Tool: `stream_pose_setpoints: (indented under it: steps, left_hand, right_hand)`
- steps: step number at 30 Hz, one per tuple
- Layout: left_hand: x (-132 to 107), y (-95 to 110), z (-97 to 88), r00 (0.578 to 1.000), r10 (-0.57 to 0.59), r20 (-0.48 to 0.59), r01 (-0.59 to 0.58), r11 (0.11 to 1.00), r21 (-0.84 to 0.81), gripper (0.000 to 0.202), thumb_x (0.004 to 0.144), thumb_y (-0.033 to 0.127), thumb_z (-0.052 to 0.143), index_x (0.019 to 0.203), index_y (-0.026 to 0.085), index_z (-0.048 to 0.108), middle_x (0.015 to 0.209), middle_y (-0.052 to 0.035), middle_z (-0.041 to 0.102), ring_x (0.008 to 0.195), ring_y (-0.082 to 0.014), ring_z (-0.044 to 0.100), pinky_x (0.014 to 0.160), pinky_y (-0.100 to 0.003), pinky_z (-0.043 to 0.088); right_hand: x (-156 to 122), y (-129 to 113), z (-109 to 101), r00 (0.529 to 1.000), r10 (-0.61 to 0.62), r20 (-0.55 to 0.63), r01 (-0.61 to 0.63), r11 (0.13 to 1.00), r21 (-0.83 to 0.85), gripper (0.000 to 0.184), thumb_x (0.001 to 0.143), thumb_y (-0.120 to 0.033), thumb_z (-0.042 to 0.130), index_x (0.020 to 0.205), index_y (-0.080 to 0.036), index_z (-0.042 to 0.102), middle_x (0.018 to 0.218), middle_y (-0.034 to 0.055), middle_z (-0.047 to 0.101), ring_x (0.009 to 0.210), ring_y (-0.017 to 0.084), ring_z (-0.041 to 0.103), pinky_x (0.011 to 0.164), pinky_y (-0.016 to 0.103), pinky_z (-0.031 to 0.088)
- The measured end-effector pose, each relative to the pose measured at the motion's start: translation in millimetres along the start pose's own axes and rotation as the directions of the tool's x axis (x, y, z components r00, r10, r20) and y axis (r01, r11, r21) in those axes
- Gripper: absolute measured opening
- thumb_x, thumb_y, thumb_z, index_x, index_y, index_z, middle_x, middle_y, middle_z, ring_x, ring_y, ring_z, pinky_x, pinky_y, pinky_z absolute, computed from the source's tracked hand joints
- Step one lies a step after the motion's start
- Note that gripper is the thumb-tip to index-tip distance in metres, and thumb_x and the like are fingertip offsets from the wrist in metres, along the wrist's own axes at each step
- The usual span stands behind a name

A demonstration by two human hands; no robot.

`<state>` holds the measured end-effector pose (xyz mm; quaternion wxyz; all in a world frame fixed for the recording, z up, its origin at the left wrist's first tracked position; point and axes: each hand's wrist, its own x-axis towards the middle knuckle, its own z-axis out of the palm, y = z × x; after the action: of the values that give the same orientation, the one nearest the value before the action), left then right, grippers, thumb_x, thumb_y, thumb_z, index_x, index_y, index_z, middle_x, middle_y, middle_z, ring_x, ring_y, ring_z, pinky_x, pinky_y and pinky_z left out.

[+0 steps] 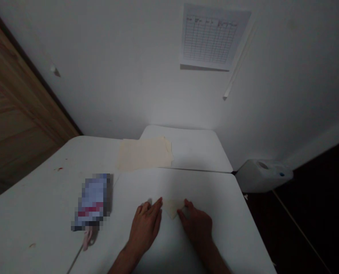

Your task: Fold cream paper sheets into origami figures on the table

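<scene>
A small, pale, thin triangular sheet (172,208) lies on the white table, its point toward me. My left hand (147,222) is at its left corner, fingers bent and close together, with the index fingertip and thumb against the edge. At the right corner, my right hand (196,224) has its thumb and index finger closed on the sheet, the other fingers curled in. Dim light hides the exact folds of the sheet and what it is made of.
Flat beige sheets (145,153) lie farther back on the white table (223,236). To the left is a blurred bluish packet (92,199) with a pink strip. A white plastic jug (261,176) stands beyond the right edge. A printed chart (211,38) hangs on the wall.
</scene>
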<state>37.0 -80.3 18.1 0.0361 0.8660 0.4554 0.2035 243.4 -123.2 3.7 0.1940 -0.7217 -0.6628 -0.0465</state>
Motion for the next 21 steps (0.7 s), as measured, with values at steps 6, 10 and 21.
stream_pose_setpoints:
  steps: [6, 10, 21]
  left_hand:
    - [-1, 2, 2.3, 0.998, -0.001, -0.068, 0.001, 1.000, 0.005, 0.041, 0.095, 0.026, 0.045, 0.135, 0.023, 0.046, 0.107, -0.0079, 0.069, 0.093, -0.0256, 0.059, 0.081, -0.041, 0.045]
    - [2, 1, 7.1, 0.994, -0.007, -0.111, 0.008, 1.000, 0.007, 0.035, 0.095, 0.028, 0.046, 0.129, 0.021, 0.050, 0.103, -0.0083, 0.069, 0.089, -0.0255, 0.059, 0.080, -0.042, 0.046]
    - [15, 5, 15.0, 0.988, 0.062, -0.145, -0.072, 0.995, -0.070, 0.039, 0.092, 0.032, 0.053, 0.129, 0.020, 0.050, 0.133, -0.0116, 0.056, 0.111, -0.0286, 0.054, 0.093, -0.048, 0.046]
  right_hand:
    - [-7, 4, 5, 0.994, 0.036, -0.099, -0.038, 0.999, -0.017, 0.049, 0.092, -0.056, 0.046, 0.115, -0.018, 0.066, 0.074, 0.0084, 0.073, 0.056, 0.020, 0.067, 0.056, 0.027, 0.047]
    - [-7, 7, 6, 0.994, 0.034, -0.106, -0.029, 0.999, 0.044, 0.043, 0.094, -0.051, 0.047, 0.114, -0.018, 0.066, 0.085, 0.0087, 0.075, 0.064, 0.020, 0.069, 0.063, 0.028, 0.049]
    - [18, 18, -14, 0.996, -0.084, -0.032, 0.089, 0.942, 0.325, 0.026, 0.088, -0.032, 0.057, 0.111, -0.023, 0.066, 0.106, 0.0053, 0.071, 0.094, 0.019, 0.066, 0.083, 0.030, 0.052]
